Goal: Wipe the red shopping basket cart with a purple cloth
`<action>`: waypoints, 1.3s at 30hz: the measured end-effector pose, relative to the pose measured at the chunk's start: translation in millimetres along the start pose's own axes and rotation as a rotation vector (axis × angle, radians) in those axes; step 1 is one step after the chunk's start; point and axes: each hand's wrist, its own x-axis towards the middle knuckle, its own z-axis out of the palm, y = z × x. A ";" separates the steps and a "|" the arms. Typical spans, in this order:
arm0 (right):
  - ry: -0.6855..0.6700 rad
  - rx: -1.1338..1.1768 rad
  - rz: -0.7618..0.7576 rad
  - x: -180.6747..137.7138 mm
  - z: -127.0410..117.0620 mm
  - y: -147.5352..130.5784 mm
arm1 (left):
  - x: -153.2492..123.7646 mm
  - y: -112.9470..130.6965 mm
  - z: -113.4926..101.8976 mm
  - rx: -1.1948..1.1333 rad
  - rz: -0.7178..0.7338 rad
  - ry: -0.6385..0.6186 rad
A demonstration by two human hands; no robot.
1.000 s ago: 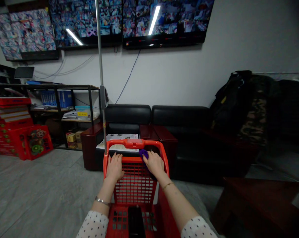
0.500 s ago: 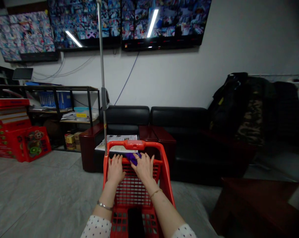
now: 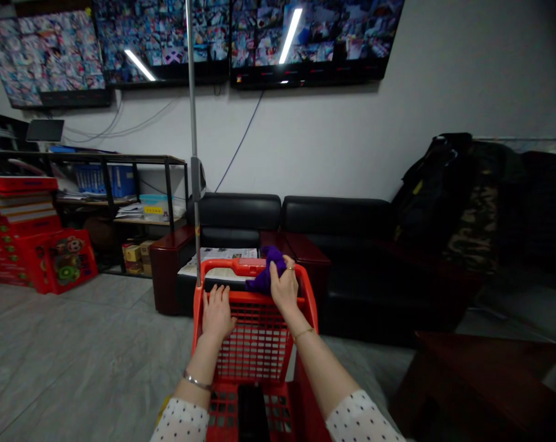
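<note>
My left hand (image 3: 217,316) rests at the upper left of the red plastic shopping cart's (image 3: 254,296) back panel, its fingers hooked over the top rail and the thumb against the grid. In my right hand (image 3: 284,285) is a bunched purple cloth (image 3: 263,279), gripped at the right end of the cart's handle and partly covering it. A metal pole (image 3: 192,123) rises from the cart's left side. Low in the basket sits a black oblong object (image 3: 252,411) whose kind I cannot make out.
Behind the cart stand black sofas (image 3: 337,227) with dark red wooden armrests; newspapers (image 3: 227,253) lie on one seat. Red boxes (image 3: 70,261) and a shelf rack (image 3: 144,161) are at left. A dark red table (image 3: 480,368) stands at right. Screens (image 3: 305,43) hang above.
My right hand has moved up and to the right with the purple cloth, from the panel's top rail to the handle's right end. My left hand stays on the rail.
</note>
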 end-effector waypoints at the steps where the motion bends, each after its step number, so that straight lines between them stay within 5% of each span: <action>1: -0.096 -0.071 -0.062 -8.4 -1.1 8.1 | 0.0 -0.3 0.6 0.000 -0.003 -0.002; 6: -0.372 -0.309 -0.230 -26.9 -13.9 26.4 | -0.3 0.8 1.1 0.009 0.004 0.004; 12: -0.559 -0.283 -0.028 -8.1 -13.2 3.7 | 0.1 1.6 -2.2 0.023 0.007 -0.008; 15: -0.542 -0.341 0.048 -11.6 -4.7 -5.4 | 0.3 1.7 -3.2 0.029 0.009 -0.013; 21: -0.454 -0.523 -0.079 -30.1 5.8 -10.1 | 1.0 2.7 -4.8 0.048 -0.001 -0.024; 29: -0.375 -0.536 -0.261 -44.0 -14.6 6.9 | -2.5 0.2 -9.7 0.023 0.038 -0.018; 39: -0.202 -0.387 -0.003 -45.7 0.7 6.3 | -0.1 1.0 -5.5 -0.008 0.047 -0.033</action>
